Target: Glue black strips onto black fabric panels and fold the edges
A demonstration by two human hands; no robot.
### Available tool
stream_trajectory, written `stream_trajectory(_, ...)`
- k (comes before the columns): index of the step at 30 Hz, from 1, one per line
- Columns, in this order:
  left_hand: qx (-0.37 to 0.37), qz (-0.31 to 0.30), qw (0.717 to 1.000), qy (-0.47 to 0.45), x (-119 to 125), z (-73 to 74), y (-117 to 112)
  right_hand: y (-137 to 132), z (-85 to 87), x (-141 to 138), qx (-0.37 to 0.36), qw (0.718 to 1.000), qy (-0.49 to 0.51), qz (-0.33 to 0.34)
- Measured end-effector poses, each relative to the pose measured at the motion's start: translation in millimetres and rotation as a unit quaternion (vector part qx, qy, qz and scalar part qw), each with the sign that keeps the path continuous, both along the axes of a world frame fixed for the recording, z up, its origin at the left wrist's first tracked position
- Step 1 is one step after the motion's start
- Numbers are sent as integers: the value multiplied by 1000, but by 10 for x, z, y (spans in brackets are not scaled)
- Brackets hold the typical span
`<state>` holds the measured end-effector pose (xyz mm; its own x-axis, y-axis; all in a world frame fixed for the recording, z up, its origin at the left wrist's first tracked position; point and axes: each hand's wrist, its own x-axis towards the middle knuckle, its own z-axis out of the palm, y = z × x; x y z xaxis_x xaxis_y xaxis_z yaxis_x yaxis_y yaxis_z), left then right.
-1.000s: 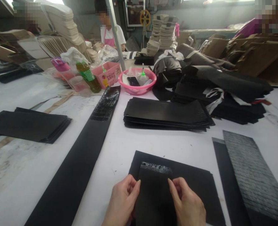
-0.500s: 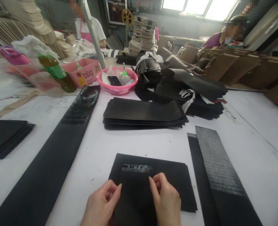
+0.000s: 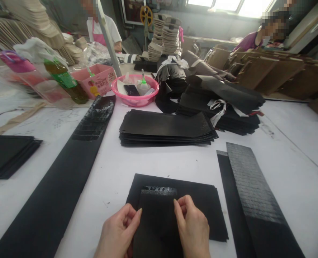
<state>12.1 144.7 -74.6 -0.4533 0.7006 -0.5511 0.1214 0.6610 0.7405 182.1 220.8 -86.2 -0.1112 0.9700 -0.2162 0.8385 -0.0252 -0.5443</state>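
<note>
My left hand [image 3: 121, 229] and my right hand [image 3: 191, 225] pinch the two side edges of a narrow black sheet [image 3: 157, 222]. Its upper end carries a shiny, wet-looking strip [image 3: 160, 190]. Beneath it lies a wider black panel [image 3: 202, 211], flat on the white table. To the right, a black strip with a glossy ridged coating [image 3: 251, 179] overlaps another black strip [image 3: 227, 179]. A long black strip [image 3: 56, 182] with a shiny far end stretches along my left side.
Beyond my hands lies a stack of black panels [image 3: 164, 125]. Behind it are a pink basin [image 3: 134, 100] holding a phone and a small bottle, and black bundles [image 3: 218, 96]. Another stack [image 3: 8, 154] is at left. Two people work across the table, near brown pieces [image 3: 266, 73].
The whole view has shifted slightly, with things lying a little farther right. Both hands keep their pinch on the narrow black sheet, which stays in nearly the same place on the panel.
</note>
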Motion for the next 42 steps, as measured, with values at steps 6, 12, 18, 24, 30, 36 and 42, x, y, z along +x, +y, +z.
stream_trajectory(6, -18, -21, 1000, 6, -21, -75, -5, 40, 23, -7, -48, 999, -6, -11)
stream_trajectory(12, -8, -27, 999, 29, -23, -40, 5, 59, 59, -9, -66, 998, -17, -10)
stream_trajectory(18, -15, -50, 998, 47, -50, -96, -9, 89, 81, -17, -73, 997, -25, -7)
stream_trajectory(24, 6, -82, 988, 129, -79, -150, -15, 115, 138, -23, -83, 995, -51, 10)
stream_trajectory(30, 18, -114, 975, 189, -64, -80, -4, 123, 194, -27, -59, 994, -86, 27)
stream_trajectory(36, -1, -155, 939, 307, -5, -24, -43, 149, 257, -31, -12, 989, -134, 59)
stream_trajectory(42, 165, -279, 803, 499, 22, -21, -19, 95, 211, -52, 106, 981, -119, 114)
